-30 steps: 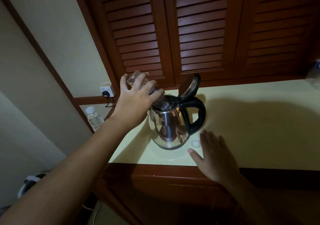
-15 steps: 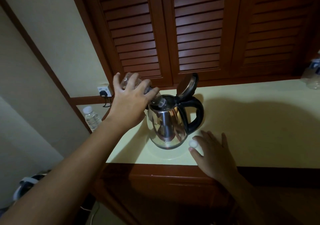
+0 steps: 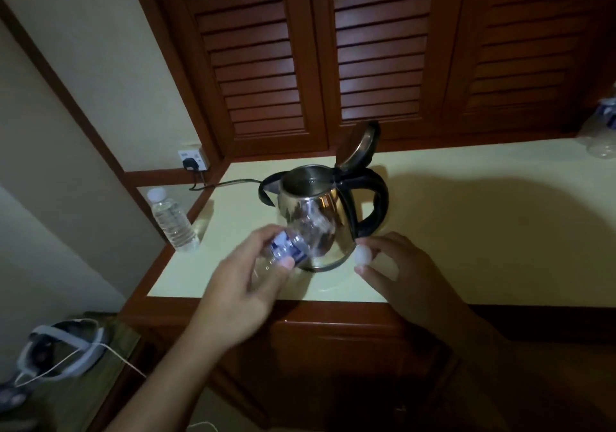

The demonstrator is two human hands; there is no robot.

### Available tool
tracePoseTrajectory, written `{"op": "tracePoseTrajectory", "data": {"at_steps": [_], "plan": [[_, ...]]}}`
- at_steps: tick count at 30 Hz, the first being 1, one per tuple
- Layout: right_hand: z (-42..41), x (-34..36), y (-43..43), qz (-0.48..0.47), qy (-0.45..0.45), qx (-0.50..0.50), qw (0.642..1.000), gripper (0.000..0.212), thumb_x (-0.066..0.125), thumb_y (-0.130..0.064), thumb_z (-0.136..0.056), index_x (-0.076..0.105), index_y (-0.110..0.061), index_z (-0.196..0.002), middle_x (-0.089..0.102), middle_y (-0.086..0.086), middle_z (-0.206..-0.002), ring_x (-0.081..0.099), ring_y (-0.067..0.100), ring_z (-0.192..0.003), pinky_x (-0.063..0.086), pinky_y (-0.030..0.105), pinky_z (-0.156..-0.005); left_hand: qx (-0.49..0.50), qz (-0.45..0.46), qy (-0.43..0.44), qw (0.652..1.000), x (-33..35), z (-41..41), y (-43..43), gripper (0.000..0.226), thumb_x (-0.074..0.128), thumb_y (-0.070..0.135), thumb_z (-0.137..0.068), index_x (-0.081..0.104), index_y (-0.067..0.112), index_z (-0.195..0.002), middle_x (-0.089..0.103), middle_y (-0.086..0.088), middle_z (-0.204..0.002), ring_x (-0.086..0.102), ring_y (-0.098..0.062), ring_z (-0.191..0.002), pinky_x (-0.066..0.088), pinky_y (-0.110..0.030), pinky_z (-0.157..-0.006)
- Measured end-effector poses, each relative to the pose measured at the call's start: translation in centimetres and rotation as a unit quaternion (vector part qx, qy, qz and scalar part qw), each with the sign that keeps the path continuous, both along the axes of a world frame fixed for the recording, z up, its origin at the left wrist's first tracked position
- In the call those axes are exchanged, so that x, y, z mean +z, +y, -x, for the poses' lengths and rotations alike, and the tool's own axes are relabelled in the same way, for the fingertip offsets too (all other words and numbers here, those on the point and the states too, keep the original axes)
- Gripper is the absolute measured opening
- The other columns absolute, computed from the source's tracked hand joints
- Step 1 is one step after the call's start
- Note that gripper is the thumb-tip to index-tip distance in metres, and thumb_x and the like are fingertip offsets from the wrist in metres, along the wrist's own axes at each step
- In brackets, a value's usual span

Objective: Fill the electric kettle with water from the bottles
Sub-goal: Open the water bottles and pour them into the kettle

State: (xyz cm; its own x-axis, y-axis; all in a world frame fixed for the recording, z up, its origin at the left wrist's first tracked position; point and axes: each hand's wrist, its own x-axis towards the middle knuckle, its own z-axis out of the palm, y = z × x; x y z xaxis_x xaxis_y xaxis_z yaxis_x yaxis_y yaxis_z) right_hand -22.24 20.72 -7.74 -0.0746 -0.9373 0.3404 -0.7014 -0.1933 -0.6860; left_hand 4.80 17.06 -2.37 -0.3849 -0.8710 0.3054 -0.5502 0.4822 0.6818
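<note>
The steel electric kettle (image 3: 336, 205) with a black handle stands on the cream counter (image 3: 466, 231), its lid (image 3: 358, 143) tipped up and open. My left hand (image 3: 243, 295) grips a clear plastic bottle (image 3: 300, 241) with a blue label, held in front of the kettle with its neck pointing up and right. It looks empty. My right hand (image 3: 400, 271) pinches a white bottle cap (image 3: 362, 254) just right of the kettle's base. A capped full water bottle (image 3: 171, 220) stands at the counter's left edge.
A black cord (image 3: 226, 183) runs from the kettle to a wall socket (image 3: 193, 160) at the back left. Louvred wooden doors (image 3: 366, 48) rise behind the counter. Another clear bottle (image 3: 603, 131) sits at the far right edge. An iron (image 3: 56, 348) lies on a low surface at the lower left.
My left hand has drawn the bottle away from the kettle's mouth and down in front of it. My right hand has lifted the white cap off the counter.
</note>
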Motion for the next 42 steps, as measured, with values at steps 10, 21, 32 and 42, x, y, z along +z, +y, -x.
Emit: {"op": "tracePoseTrajectory", "data": {"at_steps": [10,21,32,42], "plan": [[0.2,3.2,1.1,-0.063,0.06,0.117,0.989,0.038,0.074,-0.036,-0.089,0.066,-0.037,-0.126,0.059,-0.022,-0.117,0.052,-0.004,-0.108,0.032,0.003,-0.091,-0.062,-0.004,-0.096,0.993,-2.7,-0.3,1.4,0.054,0.057,0.064,-0.096,0.061,0.038,-0.143,0.067,0.021,-0.127,0.068,-0.007,-0.112,0.058,-0.042,-0.089],[3.1,3.8,4.1,-0.038,-0.032,0.062,0.997,0.035,0.077,-0.035,-0.082,0.068,-0.05,-0.113,0.067,-0.032,-0.113,0.061,-0.009,-0.111,0.042,0.006,-0.093,-0.183,-0.305,0.109,0.928,-1.9,3.7,0.6,0.037,0.065,0.048,-0.095,0.075,0.034,-0.128,0.07,-0.016,-0.074,0.061,-0.032,-0.06,0.045,-0.034,-0.053],[9.0,4.6,6.8,0.028,0.013,0.03,0.999,0.019,0.075,-0.021,-0.091,0.077,-0.013,-0.108,0.074,-0.004,-0.109,0.062,-0.017,-0.088,0.04,-0.001,-0.074,-0.289,-0.613,0.191,0.71,-2.0,12.7,-2.5,0.051,0.064,0.033,-0.095,0.07,-0.017,-0.106,0.068,-0.033,-0.077,0.065,-0.029,-0.044,0.049,-0.024,-0.034],[22.0,7.5,3.3,-0.099,0.021,-0.135,0.986,0.061,0.042,-0.051,-0.104,0.053,-0.008,-0.061,0.057,0.025,-0.064,0.053,0.031,-0.056,0.039,0.035,-0.06,-0.237,-0.015,0.077,0.968,-2.2,29.3,-1.9,0.045,0.06,0.051,-0.098,0.075,0.008,-0.1,0.068,-0.005,-0.072,0.063,-0.022,-0.056,0.047,-0.03,-0.055]]}}
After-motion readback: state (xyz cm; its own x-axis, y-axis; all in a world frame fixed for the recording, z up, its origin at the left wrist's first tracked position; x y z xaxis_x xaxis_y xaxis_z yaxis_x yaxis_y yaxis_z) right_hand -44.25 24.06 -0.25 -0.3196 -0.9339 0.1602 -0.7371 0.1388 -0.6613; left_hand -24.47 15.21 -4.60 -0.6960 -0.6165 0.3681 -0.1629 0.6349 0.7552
